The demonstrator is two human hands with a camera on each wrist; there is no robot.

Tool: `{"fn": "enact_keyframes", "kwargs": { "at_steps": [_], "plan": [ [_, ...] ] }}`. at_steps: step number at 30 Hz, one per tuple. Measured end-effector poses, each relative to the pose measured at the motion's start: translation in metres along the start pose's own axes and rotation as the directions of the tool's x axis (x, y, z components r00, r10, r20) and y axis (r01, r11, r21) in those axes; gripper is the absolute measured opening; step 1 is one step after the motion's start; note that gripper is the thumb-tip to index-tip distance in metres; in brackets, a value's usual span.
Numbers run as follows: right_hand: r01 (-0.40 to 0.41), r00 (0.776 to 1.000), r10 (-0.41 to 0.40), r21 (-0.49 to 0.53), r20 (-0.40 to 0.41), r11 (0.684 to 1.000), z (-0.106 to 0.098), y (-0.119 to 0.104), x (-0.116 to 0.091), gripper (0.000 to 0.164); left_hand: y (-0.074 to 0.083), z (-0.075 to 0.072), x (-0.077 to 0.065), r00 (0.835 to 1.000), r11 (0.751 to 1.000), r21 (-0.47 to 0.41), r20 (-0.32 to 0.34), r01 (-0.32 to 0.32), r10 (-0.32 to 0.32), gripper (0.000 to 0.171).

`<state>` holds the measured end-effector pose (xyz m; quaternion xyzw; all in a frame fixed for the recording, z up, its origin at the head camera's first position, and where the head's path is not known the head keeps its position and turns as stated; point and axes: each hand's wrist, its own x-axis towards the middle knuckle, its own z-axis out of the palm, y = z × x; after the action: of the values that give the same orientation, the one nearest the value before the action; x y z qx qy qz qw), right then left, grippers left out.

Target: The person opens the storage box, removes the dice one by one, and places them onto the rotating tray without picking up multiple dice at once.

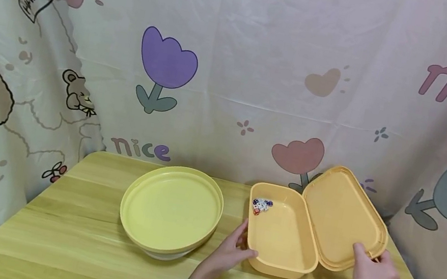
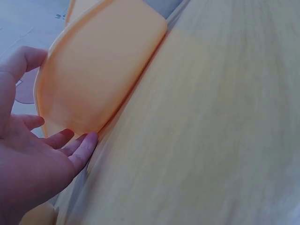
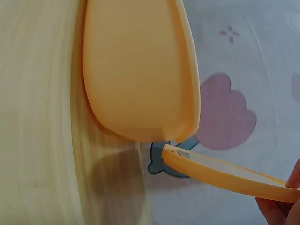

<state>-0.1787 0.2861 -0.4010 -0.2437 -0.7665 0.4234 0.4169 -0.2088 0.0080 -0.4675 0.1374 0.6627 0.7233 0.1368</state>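
Box [image 1: 283, 242] steadied by the left hand [image 1: 229, 252], lid [image 1: 344, 218] pinched in the right hand [image 1: 374, 276]

The box sat on the bench [image 1: 53, 241] just right of the left hand, its inside facing up. That hand gripped the near left corner, thumb over the rim and fingers against the outer side wall. Inside, in the corner beyond the left hand, lay a small heap of white, blue and red dice [image 1: 261, 205]. The right hand pinched the lid's near end, thumb on the face turned upward, and the lid slanted away from that hand, farther off and to its left. Whether lid and box touched could not be told. Left of the left hand and a little farther away was a round yellow tray [image 1: 172, 210], with something white [image 1: 169, 255] under its near edge. Beyond both hands hung a pale cloth [image 1: 238, 57] printed with tulips and the word "nice".
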Motion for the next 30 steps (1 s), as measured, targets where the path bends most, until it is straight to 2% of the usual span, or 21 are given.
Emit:
{"fn": "enact_keyframes", "kwargs": {
  "at_steps": [3, 6, 8, 10, 13, 17, 21, 24, 26, 27, 29, 30],
  "plan": [
    [-0.136, 0.990, 0.135, 0.017, 0.038, 0.991, -0.002, 0.007, 0.008, 0.014, 0.000, 0.000, 0.000, 1.000, 1.000, -0.005, -0.001, -0.002, 0.002, 0.091],
    [-0.289, 0.956, 0.281, 0.113, 0.082, 0.951, -0.003, 0.015, 0.014, 0.021, 0.000, -0.001, -0.001, 1.000, 1.000, -0.010, 0.001, -0.004, 0.004, 0.092],
    [-0.372, 0.928, 0.356, 0.192, 0.112, 0.908, -0.004, 0.020, 0.016, 0.025, 0.000, -0.001, -0.001, 1.000, 1.000, -0.009, 0.003, -0.007, 0.007, 0.091],
    [-0.451, 0.892, 0.429, 0.283, 0.140, 0.846, -0.003, 0.025, 0.018, 0.028, 0.000, -0.001, -0.002, 1.000, 1.000, -0.012, 0.003, -0.004, 0.004, 0.091],
    [-0.522, 0.852, 0.495, 0.353, 0.173, 0.776, -0.003, 0.031, 0.020, 0.031, -0.001, -0.001, -0.001, 1.000, 1.000, -0.013, 0.003, 0.000, 0.000, 0.091],
    [-0.620, 0.783, 0.577, 0.362, 0.232, 0.696, -0.001, 0.040, 0.022, 0.030, -0.002, -0.001, 0.000, 1.000, 1.000, -0.021, 0.003, 0.005, -0.004, 0.091],
    [-0.724, 0.689, 0.658, 0.337, 0.304, 0.602, 0.001, 0.052, 0.022, 0.013, -0.004, 0.000, 0.002, 1.000, 1.000, -0.023, -0.001, 0.007, -0.007, 0.092],
    [-0.777, 0.628, 0.694, 0.333, 0.352, 0.534, 0.004, 0.059, 0.022, 0.023, -0.004, 0.000, 0.002, 1.000, 1.000, -0.022, -0.005, 0.011, -0.011, 0.092],
    [-0.795, 0.604, 0.703, 0.335, 0.375, 0.505, 0.006, 0.062, 0.022, 0.030, -0.004, 0.000, 0.002, 1.000, 1.000, -0.021, -0.005, 0.011, -0.011, 0.092],
    [-0.800, 0.599, 0.706, 0.331, 0.378, 0.501, 0.006, 0.062, 0.022, 0.030, -0.003, 0.000, 0.003, 1.000, 1.000, -0.024, -0.004, 0.012, -0.012, 0.092],
    [-0.802, 0.596, 0.709, 0.320, 0.377, 0.505, 0.007, 0.062, 0.021, 0.030, -0.002, -0.001, 0.003, 1.000, 0.999, -0.028, -0.005, 0.015, -0.015, 0.092],
    [-0.798, 0.603, 0.708, 0.300, 0.367, 0.523, 0.007, 0.061, 0.021, 0.030, -0.002, -0.001, 0.003, 1.000, 0.999, -0.030, -0.006, 0.016, -0.016, 0.092]
  ]
}}
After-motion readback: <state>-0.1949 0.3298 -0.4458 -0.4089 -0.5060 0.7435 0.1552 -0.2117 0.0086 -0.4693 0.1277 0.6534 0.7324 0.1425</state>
